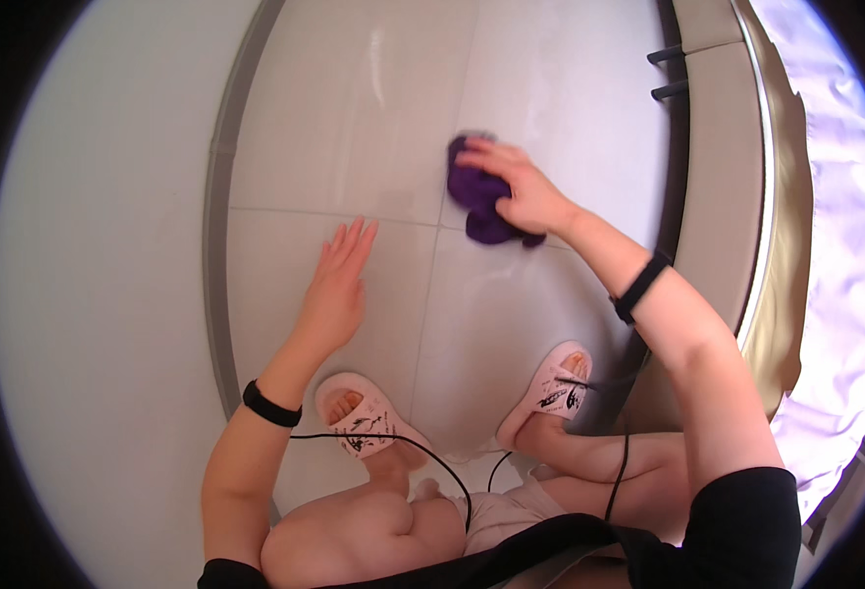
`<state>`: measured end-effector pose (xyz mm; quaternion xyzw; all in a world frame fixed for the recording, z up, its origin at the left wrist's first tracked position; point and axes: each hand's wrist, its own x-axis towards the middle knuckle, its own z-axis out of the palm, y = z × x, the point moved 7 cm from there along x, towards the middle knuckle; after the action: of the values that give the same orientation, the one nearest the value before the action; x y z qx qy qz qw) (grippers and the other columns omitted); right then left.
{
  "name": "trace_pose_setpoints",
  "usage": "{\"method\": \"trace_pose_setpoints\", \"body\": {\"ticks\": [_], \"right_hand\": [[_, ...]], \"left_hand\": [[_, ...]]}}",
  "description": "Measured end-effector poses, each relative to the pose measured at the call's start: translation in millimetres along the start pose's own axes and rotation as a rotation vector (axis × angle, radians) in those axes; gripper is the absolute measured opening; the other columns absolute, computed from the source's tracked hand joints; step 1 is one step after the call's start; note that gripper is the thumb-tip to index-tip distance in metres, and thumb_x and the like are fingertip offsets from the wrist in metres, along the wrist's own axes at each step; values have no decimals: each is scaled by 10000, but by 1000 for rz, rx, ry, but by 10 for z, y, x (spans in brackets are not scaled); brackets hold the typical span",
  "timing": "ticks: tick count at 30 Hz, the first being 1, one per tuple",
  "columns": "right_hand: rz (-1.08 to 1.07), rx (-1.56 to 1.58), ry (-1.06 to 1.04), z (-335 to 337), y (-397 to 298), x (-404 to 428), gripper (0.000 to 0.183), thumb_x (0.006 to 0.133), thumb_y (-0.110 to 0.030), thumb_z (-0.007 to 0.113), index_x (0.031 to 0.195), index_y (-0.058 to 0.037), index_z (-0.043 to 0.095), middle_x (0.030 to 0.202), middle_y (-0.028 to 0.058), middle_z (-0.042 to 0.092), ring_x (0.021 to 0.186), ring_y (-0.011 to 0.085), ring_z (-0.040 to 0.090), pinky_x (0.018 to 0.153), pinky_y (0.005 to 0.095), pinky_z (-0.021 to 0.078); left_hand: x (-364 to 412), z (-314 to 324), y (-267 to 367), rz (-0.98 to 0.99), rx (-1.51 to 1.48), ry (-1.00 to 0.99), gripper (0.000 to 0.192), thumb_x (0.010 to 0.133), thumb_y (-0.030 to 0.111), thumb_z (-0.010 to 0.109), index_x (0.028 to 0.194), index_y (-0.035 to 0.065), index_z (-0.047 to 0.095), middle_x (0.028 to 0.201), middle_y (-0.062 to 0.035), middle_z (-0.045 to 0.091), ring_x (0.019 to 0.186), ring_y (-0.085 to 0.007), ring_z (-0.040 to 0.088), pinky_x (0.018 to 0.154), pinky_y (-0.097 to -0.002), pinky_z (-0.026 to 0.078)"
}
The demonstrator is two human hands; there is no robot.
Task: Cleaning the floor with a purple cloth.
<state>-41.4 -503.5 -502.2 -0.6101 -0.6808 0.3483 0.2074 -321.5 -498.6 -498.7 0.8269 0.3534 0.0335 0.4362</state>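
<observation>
A bunched dark purple cloth [480, 193] lies on the pale tiled floor [329, 162], close to where the grout lines cross. My right hand [520, 180] presses on the cloth from its right side, with the fingers spread across its top and the thumb on its edge; the hand and cloth are slightly blurred. My left hand [344, 283] is held over the tiles to the left, palm down, fingers apart and holding nothing. Both forearms wear black bands.
A grey baseboard [219, 221] and white wall [108, 243] run along the left. To the right stands a beige bed frame [723, 169] with lilac bedding [837, 221]. My feet, in pink slippers [366, 416], are below. Black cables [432, 453] cross near my legs.
</observation>
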Motion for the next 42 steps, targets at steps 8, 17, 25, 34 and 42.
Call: {"method": "trace_pose_setpoints", "body": {"ticks": [8, 17, 25, 34, 42], "right_hand": [[-90, -229, 179, 703, -267, 256, 744, 738, -220, 786, 1427, -141, 515, 1568, 144, 411, 1345, 457, 434, 1132, 528, 352], [-489, -140, -348, 1832, -1212, -622, 839, 711, -278, 822, 1468, -145, 488, 1590, 67, 388, 1440, 388, 361, 1153, 534, 337], [-90, -287, 60, 1009, -609, -69, 813, 756, -202, 800, 1488, -131, 453, 1588, 173, 352, 1441, 472, 319, 1181, 578, 278], [-217, -199, 123, 1392, -1005, 766, 748, 747, -217, 801, 1424, -88, 512, 1566, 136, 411, 1389, 447, 399, 1136, 532, 350], [-352, -162, -118, 2015, -1564, 340, 807, 708, -211, 821, 1439, -82, 507, 1566, 106, 409, 1404, 394, 392, 1146, 515, 345]], "left_hand": [[-47, -10, -280, -113, 6, 147, 750, 837, -117, 468, 1554, 67, 346, 1588, -199, 364, 1494, -412, 282, 1240, -502, 201], [-248, -233, -502, -191, 23, 292, 706, 856, -98, 456, 1540, 56, 372, 1564, -192, 407, 1484, -375, 327, 1239, -480, 224], [-588, -197, -536, -231, 62, 250, 731, 854, -109, 451, 1555, 73, 354, 1579, -180, 391, 1494, -370, 312, 1246, -456, 216], [-766, -326, -673, -271, 42, 350, 761, 836, -128, 448, 1563, 64, 334, 1582, -177, 386, 1496, -367, 307, 1242, -468, 223], [-733, -454, -667, -260, 7, 447, 744, 848, -130, 440, 1562, 54, 333, 1581, -169, 390, 1494, -362, 313, 1245, -472, 211]]}}
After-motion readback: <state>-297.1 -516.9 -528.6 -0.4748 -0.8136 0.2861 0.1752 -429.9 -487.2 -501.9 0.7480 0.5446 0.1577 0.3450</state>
